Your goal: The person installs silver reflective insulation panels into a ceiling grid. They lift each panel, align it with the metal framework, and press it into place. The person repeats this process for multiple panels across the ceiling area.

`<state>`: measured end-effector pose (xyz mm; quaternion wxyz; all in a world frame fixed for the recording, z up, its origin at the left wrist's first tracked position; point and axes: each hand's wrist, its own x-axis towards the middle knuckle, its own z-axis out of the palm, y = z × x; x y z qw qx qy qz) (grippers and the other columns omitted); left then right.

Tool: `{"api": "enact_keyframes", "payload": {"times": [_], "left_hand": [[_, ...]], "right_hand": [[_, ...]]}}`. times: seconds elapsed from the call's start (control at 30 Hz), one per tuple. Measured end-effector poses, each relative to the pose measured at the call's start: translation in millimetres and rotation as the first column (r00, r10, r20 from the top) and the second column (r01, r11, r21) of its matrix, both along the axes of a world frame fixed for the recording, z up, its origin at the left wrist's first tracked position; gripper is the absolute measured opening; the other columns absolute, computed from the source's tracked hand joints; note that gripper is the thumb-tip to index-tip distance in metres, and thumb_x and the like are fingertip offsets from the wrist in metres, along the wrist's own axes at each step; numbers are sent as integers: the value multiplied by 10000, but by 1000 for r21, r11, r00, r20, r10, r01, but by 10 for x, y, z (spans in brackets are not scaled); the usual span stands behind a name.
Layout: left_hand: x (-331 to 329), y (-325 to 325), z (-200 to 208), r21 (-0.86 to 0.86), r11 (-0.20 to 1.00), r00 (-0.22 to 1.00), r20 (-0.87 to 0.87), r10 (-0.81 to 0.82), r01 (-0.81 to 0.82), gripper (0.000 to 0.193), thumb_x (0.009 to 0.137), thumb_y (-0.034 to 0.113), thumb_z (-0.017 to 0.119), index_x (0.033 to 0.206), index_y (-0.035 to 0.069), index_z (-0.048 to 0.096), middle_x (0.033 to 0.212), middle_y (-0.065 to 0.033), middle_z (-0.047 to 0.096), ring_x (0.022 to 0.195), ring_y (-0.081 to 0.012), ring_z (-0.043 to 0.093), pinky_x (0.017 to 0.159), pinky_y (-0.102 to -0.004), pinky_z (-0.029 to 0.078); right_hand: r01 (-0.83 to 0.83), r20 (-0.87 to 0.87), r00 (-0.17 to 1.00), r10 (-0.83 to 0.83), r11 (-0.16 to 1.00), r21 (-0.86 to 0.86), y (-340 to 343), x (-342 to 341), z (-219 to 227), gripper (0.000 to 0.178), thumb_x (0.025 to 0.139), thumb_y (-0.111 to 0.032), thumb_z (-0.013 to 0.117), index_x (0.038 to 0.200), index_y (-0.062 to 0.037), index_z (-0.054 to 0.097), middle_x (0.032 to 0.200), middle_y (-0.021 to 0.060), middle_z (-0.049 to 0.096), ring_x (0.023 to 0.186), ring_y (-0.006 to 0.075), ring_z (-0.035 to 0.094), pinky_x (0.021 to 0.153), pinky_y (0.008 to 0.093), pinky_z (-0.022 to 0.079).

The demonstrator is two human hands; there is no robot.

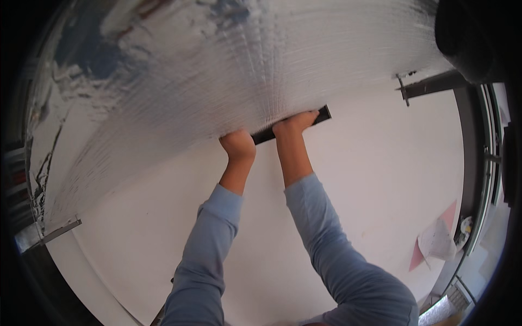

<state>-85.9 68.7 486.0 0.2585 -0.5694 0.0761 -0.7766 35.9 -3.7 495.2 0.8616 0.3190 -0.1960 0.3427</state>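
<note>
A black flat bar (265, 135) lies slantwise along the near edge of a wrinkled, shiny silver sheet (217, 87). At the bar's left end is my left hand (237, 144), closed and bent at the wrist, its fingertips hidden on the far side. My right hand (295, 121) grips the bar nearer its right end, which sticks out past the hand. Part of that hand stretches along the bar to the right, while its other fingers are hidden. Both forearms, in light blue sleeves, reach over a broad white sheet (370, 163).
A dark metal arm with a thin crosspiece (429, 87) juts in at the upper right. Another bar (61, 231) borders the sheet at lower left. White paper and a pink piece (435, 239) lie at the right, beside a dark frame (472, 136).
</note>
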Motion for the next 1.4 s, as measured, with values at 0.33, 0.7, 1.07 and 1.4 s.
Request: {"api": "enact_keyframes", "payload": {"times": [0.33, 0.7, 1.07, 1.4], "left_hand": [[83, 20, -17, -20, 912, 912, -12, -410, 410, 256, 1028, 96, 517, 1198, -78, 596, 1199, -183, 644, 1091, -324, 605, 970, -411, 486], [61, -116, -2, -222, 852, 862, -85, -500, 473, 479, 1079, 313, 438, 1426, -17, 459, 1499, -133, 461, 1355, -251, 452, 1165, -373, 356], [-257, -275, 93, -3, 989, 956, -258, 139, -145, 365, 997, 83, 477, 1288, -118, 569, 1338, -316, 574, 1238, -456, 527, 1095, -477, 404], [-627, 63, 213, 182, 781, 795, 9, 607, -598, 322, 943, 0, 532, 1235, -113, 607, 1252, -309, 622, 1168, -472, 576, 1045, -515, 424]], "right_hand": [[78, -3, 997, -81, 961, -265, -157, 160, 6, 657, 1059, -508, 218, 1526, -89, 411, 1521, 124, 476, 1349, 326, 505, 1109, 472, 446], [-23, -63, 998, 26, 999, 45, -4, -532, 32, 788, 1048, -648, 162, 1599, -91, 247, 1603, 139, 333, 1450, 351, 375, 1164, 448, 392], [-51, -73, 996, 49, 998, -24, -140, -797, 26, 770, 1056, -605, 157, 1567, -51, 317, 1590, 162, 369, 1426, 348, 410, 1151, 436, 388], [454, -87, 883, -461, 887, -87, -710, -885, -39, 854, 1052, -626, 195, 1615, 4, 69, 1659, 230, 131, 1519, 377, 223, 1226, 463, 280]]}}
